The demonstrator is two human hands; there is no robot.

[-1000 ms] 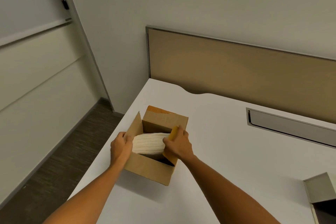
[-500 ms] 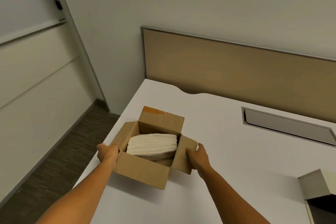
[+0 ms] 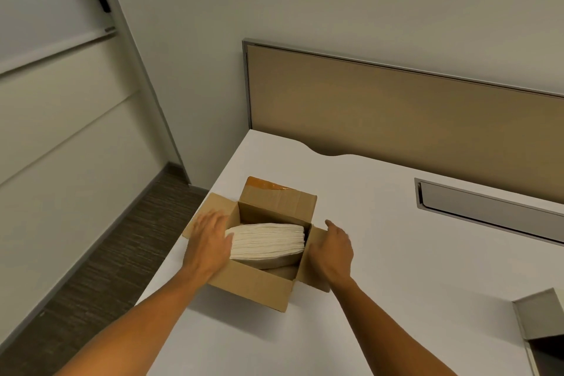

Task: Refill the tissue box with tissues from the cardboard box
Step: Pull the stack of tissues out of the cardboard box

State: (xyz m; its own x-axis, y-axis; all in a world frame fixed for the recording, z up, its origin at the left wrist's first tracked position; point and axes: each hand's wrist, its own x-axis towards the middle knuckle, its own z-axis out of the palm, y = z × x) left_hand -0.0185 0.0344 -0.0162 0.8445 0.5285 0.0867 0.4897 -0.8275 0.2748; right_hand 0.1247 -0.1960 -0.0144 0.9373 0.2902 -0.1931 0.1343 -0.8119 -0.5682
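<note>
A brown cardboard box stands open near the left edge of the white desk, its flaps spread outward. Inside lies a white stack of tissues, tilted up on one side. My left hand hovers over the box's left flap, fingers spread, its fingertips at the stack's left end. My right hand is over the right flap, fingers apart, holding nothing. A grey tissue box shows partly at the lower right corner, its dark inside visible.
The white desk has a tan partition along its back and a grey cable tray slot at the right. The desk's left edge drops to dark carpet beside a pale wall.
Both hands pulled the side flaps outward, then let them go. The left hand has moved in over the left flap toward the tissues; the right hand has lifted off the right flap.
</note>
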